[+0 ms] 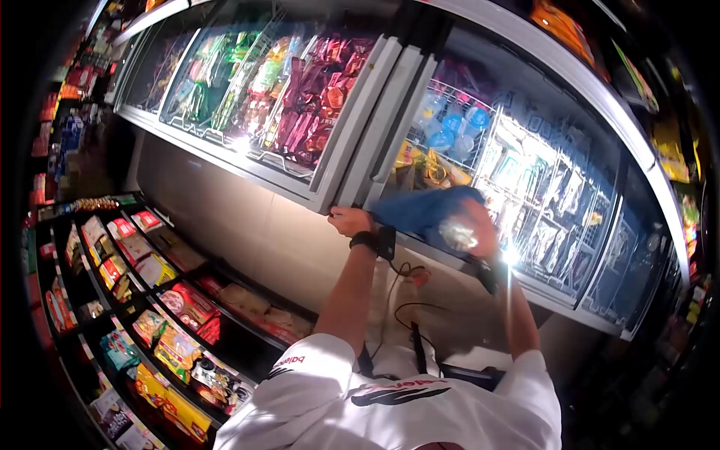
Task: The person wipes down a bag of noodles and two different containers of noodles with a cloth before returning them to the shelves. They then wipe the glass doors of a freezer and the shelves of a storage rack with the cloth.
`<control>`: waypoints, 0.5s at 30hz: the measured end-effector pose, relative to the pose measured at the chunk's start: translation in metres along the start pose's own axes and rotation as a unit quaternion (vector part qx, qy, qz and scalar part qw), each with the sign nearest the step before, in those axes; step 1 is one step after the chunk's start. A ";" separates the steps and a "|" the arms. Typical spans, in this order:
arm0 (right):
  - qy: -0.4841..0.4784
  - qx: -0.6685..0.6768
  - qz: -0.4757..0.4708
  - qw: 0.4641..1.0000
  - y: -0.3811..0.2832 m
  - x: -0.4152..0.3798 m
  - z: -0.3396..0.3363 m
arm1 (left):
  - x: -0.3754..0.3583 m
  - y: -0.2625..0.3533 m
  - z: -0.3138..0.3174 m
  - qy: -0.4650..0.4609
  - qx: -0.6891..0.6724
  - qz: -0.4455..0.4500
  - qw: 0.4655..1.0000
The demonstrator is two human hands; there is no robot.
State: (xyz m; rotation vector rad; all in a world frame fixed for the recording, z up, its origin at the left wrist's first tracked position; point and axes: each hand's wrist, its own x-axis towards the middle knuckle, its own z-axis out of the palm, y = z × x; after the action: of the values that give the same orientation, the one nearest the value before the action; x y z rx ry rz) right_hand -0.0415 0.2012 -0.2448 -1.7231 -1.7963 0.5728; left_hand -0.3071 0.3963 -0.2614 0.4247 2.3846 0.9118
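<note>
My left hand (351, 222), a black band and device on its wrist, has its fingers curled at the front edge of a glass-topped freezer (225, 161), right below the door frame (367, 120). To its right, my right hand (484, 229) is smeared by motion and closed on a blue cloth (420, 211). The cloth stretches leftward over the freezer's front rim, its left end close to my left hand. A whitish, blurred patch shows by the right fingers.
Behind the glass are red packets (319, 97), green packets (210, 82), blue-lidded cups (454, 124) and wire dividers. Slanted shelves of packaged food (180, 300) stand at the lower left. A thin dark cable (397, 304) hangs below the freezer edge, and more packets (570, 34) line the top right.
</note>
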 end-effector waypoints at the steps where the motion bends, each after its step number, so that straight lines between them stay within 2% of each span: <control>1: -0.004 -0.091 0.060 0.994 0.017 -0.024 -0.017 | -0.003 0.004 -0.002 -0.006 0.001 -0.005 1.000; 2: 0.006 -0.152 0.149 0.977 0.033 -0.043 -0.031 | -0.004 0.006 -0.006 -0.014 0.004 -0.006 1.000; 3: 0.053 -0.173 0.190 0.965 0.053 -0.051 -0.048 | 0.004 -0.004 -0.002 0.012 0.012 0.003 1.000; 4: 0.144 -0.212 0.226 0.940 0.068 -0.054 -0.057 | 0.017 -0.024 0.011 0.033 0.014 0.014 0.999; 5: 0.188 -0.242 0.313 0.899 0.086 -0.049 -0.063 | 0.025 -0.035 0.020 0.049 0.014 0.027 0.998; 7: 0.320 -0.312 0.507 0.737 0.109 -0.015 -0.042 | 0.026 -0.043 0.019 0.029 0.000 0.035 0.999; 8: 0.321 -0.403 0.571 0.640 0.119 0.015 -0.016 | 0.024 -0.043 0.022 0.040 -0.004 0.049 0.998; 9: 0.294 -0.396 0.610 0.621 0.111 0.047 0.003 | 0.022 -0.046 0.023 0.054 -0.007 0.062 0.997; 10: 0.280 -0.334 0.575 0.693 0.072 0.082 0.012 | 0.024 -0.049 0.023 0.067 -0.006 0.077 0.995; 11: 0.260 -0.376 0.479 0.749 0.064 0.097 0.046 | 0.023 -0.043 0.023 0.078 -0.006 0.095 0.992; 12: 0.150 -0.203 0.467 0.847 0.019 0.120 0.044 | 0.014 -0.028 0.014 0.046 -0.037 0.069 0.996; 13: 0.137 -0.196 0.362 0.901 -0.024 0.125 0.053 | 0.002 -0.011 0.000 0.013 -0.064 0.039 0.997; 14: 0.070 -0.226 0.281 0.930 -0.068 0.130 0.055 | -0.002 -0.002 -0.009 -0.020 -0.054 0.017 0.998; 15: 0.045 -0.171 0.169 0.970 -0.087 0.120 0.055 | 0.011 -0.019 -0.003 -0.025 -0.035 0.052 0.998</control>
State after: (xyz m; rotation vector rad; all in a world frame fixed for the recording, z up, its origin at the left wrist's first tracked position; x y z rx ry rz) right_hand -0.1431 0.3183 -0.2147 -2.2772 -1.6180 0.3206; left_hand -0.3193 0.3862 -0.2769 0.5415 2.2947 1.0160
